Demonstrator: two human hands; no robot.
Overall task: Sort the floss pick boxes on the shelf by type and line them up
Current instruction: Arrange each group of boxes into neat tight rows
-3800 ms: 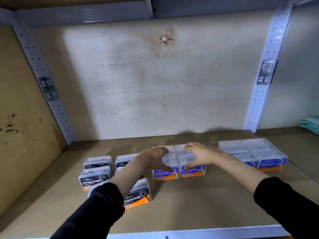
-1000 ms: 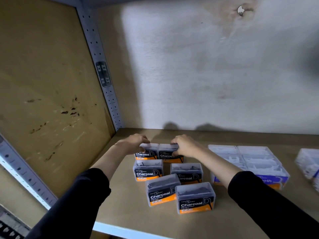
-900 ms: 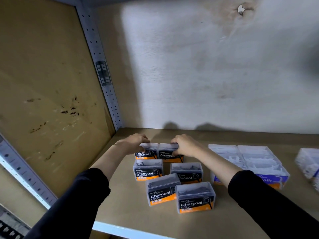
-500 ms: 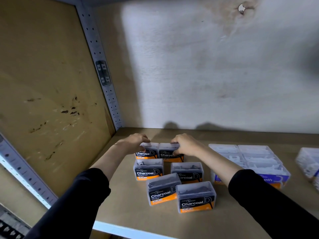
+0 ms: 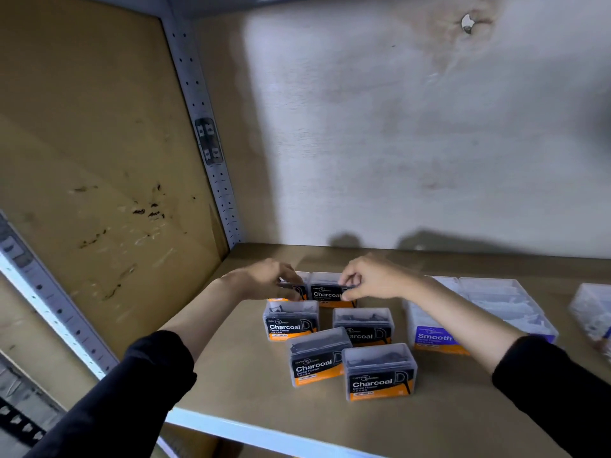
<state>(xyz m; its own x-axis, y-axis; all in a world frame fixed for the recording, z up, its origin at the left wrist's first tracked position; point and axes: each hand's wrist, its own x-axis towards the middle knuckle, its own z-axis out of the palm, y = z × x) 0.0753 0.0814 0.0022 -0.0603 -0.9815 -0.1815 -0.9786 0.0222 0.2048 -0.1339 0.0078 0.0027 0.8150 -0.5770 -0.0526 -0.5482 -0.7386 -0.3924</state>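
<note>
The Charcoal boxes sit in three pairs at the shelf's left-centre. The back pair lies side by side, touching, at the rear. Your left hand curls its fingers over the left box. Your right hand pinches the right box at its right end, between fingers and thumb. Square this pair: press the two boxes together, labels forward, fronts flush. The middle pair stands apart and the front pair sits skewed; these likely need aligning next, in the same columns. Leave a gap to the Smooth boxes on the right.
</note>
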